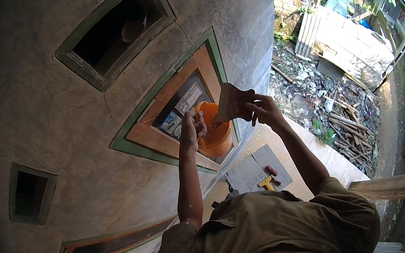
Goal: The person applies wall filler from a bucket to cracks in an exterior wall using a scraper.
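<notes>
Hands, apart: left hand (191, 131) clamped on an orange plastic bucket (218, 144); right hand (266, 109) pinching a thin brown wavy-edged sheet (232, 101).
Bucket just short of twelve o'clock from the torso, gripped at its nine o'clock side; sheet at its one o'clock, overlapping the rim in view, contact unclear. Green-framed window (169, 105) toward ten o'clock; grey plank platform (246, 174) toward five, bearing a yellow tool (266, 184).
</notes>
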### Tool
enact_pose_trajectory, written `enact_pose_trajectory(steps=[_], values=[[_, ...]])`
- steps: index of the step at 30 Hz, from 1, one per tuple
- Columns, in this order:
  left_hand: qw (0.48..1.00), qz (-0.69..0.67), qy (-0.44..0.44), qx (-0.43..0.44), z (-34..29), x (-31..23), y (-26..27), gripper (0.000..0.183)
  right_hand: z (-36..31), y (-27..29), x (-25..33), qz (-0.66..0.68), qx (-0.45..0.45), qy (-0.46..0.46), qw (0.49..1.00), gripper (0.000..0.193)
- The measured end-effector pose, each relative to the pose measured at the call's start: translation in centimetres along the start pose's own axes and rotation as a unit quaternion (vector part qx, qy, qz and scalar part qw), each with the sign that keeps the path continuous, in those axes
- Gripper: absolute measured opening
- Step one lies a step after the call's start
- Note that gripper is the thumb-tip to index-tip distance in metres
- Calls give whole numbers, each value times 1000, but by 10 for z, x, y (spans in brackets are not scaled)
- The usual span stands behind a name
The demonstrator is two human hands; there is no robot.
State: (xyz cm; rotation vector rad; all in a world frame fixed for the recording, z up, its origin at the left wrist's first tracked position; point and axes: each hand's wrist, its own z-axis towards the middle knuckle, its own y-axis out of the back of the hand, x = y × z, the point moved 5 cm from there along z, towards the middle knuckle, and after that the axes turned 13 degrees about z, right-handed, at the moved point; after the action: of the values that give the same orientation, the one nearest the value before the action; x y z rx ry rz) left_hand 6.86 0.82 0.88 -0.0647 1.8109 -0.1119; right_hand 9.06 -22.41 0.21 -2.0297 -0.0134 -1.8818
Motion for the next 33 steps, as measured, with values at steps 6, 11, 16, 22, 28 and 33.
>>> enact_pose_trajectory(steps=[6, 11, 16, 22, 28, 33], values=[[1000, -10, 4, 26, 3, 2, -2, 37, 10, 6, -6, -4, 1, -5, 1000, 25], [1000, -12, 4, 8, -2, -5, -3, 37, 9, 3, 1, 106, 17, -38, 994, 24], [1000, 9, -7, 8, -15, -6, 1, 42, 36, -1, 71, 134, 41, 15, 990, 25], [1000, -12, 5, 2, -28, -5, -9, 41, 88, -24, 249, 79, 89, 221, 968, 28], [1000, -13, 12, 25, -40, 7, -8, 39, 114, -84, 382, 93, 156, 349, 919, 24], [1000, -12, 13, 17, -48, 17, -7, 39, 126, -118, 420, 94, 122, 417, 896, 23]])
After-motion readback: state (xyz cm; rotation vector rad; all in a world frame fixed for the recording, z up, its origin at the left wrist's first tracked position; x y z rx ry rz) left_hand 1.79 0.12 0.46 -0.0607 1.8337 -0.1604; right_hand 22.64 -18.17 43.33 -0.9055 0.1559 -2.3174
